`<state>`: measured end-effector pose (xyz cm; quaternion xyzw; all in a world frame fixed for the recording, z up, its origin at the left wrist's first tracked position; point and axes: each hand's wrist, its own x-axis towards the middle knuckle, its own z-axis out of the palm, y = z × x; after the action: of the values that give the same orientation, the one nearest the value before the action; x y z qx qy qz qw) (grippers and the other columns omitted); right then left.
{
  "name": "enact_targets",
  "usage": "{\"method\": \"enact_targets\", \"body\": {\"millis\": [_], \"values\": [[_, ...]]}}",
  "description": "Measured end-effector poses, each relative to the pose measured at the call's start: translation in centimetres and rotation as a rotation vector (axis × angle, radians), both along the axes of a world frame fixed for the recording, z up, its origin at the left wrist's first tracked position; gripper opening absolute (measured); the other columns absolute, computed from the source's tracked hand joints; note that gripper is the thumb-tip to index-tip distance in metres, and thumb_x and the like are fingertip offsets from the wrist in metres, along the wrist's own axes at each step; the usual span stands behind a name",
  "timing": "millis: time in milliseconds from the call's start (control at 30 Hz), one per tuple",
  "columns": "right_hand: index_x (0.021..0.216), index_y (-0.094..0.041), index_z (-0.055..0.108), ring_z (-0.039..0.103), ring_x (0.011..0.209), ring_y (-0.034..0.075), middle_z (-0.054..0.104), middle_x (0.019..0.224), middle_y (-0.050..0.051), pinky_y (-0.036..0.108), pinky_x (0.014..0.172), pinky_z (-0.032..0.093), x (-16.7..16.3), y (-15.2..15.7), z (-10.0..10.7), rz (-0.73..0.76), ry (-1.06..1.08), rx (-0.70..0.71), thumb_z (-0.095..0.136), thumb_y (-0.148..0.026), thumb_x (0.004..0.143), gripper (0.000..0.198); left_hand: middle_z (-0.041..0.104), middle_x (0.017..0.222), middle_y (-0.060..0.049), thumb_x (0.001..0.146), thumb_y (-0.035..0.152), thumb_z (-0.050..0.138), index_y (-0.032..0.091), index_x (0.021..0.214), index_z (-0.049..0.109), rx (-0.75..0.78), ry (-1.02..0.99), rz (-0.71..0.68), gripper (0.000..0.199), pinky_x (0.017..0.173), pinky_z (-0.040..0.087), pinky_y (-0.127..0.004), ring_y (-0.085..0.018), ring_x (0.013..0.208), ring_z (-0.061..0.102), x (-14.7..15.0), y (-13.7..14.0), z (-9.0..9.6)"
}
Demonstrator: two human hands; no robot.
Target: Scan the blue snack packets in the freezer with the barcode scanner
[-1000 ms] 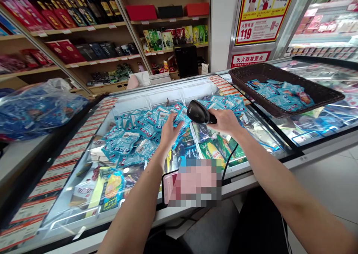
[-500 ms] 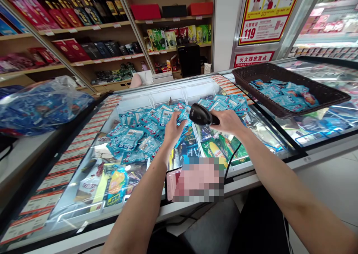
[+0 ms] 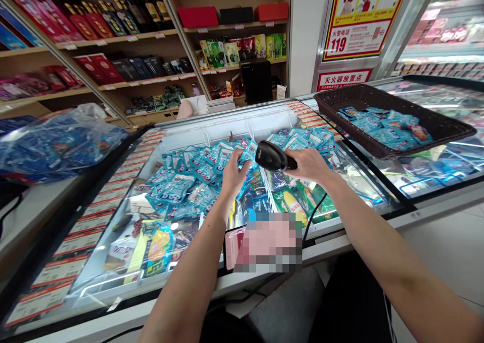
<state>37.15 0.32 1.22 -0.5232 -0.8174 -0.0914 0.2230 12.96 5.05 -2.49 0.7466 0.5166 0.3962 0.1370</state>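
Note:
My right hand (image 3: 310,164) is wrapped round the handle of a black barcode scanner (image 3: 269,154). The scanner's head points left, towards a small blue packet (image 3: 249,152) with a barcode label. That packet is pinched in the fingertips of my left hand (image 3: 232,176), close to the scanner's head. Around and behind the left hand, many similar blue packets (image 3: 176,188) lie heaped on the glass top of a chest freezer (image 3: 223,284). A black cord hangs from beneath the right hand.
Several blue packets lie in a brown woven basket (image 3: 449,126) at the right. A phone (image 3: 234,250), partly blurred out, rests at the freezer's front edge. On the left is a clear plastic bag (image 3: 64,141) of blue packs. Stocked shelves (image 3: 166,31) stand behind.
Almost nothing differs. Both hands, the packet and the scanner hold nearly the same positions, with only a slight shift of the view.

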Motion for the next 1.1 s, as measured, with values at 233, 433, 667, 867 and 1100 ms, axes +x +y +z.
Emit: {"method": "enact_targets", "body": {"millis": [233,433,667,867,1100], "values": [[0.095,-0.022,0.061,0.058,0.063,0.016,0.067,0.071,0.001,0.026,0.055,0.030,0.0,0.1,-0.2,0.012,-0.003,0.001,0.055,-0.041,0.073,0.029,0.056,0.118,-0.008,0.082,0.039,0.050,0.023,0.117,0.045,0.017,-0.011,0.006,0.039,0.063,0.043,-0.028,-0.020,0.094,0.058,0.0,0.1,-0.3],[0.094,-0.023,0.061,0.058,0.062,0.016,0.066,0.070,0.001,0.026,0.055,0.030,0.1,0.1,-0.2,0.005,0.001,0.004,0.054,-0.042,0.074,0.028,0.056,0.116,-0.008,0.082,0.039,0.050,0.024,0.116,0.044,0.009,-0.006,0.008,0.038,0.065,0.043,-0.028,-0.019,0.091,0.058,0.0,0.0,-0.2],[0.099,-0.022,0.060,0.059,0.064,0.018,0.067,0.075,0.002,0.027,0.055,0.029,0.5,0.7,-0.5,-0.072,0.047,0.070,0.055,-0.042,0.074,0.032,0.058,0.110,-0.007,0.083,0.041,0.050,0.023,0.118,0.043,0.045,0.038,0.021,0.040,0.067,0.044,-0.028,-0.016,0.083,0.057,-0.2,0.4,-0.4],[0.096,-0.019,0.061,0.057,0.060,0.018,0.064,0.066,0.004,0.027,0.054,0.029,0.9,1.1,-0.5,-0.212,0.069,0.075,0.051,-0.048,0.076,0.036,0.049,0.113,-0.012,0.082,0.036,0.053,0.019,0.122,0.046,0.271,0.169,0.070,0.044,0.088,0.043,-0.037,-0.023,0.105,0.050,-0.2,0.6,-0.9],[0.095,-0.021,0.061,0.058,0.063,0.020,0.065,0.069,0.004,0.028,0.055,0.030,1.1,1.3,-0.5,-0.313,0.076,0.067,0.050,-0.049,0.076,0.036,0.038,0.140,-0.003,0.088,0.029,0.042,0.032,0.125,0.048,0.367,0.464,0.035,0.038,0.109,0.019,-0.049,-0.025,0.132,0.030,0.7,-1.1,0.3]]}}
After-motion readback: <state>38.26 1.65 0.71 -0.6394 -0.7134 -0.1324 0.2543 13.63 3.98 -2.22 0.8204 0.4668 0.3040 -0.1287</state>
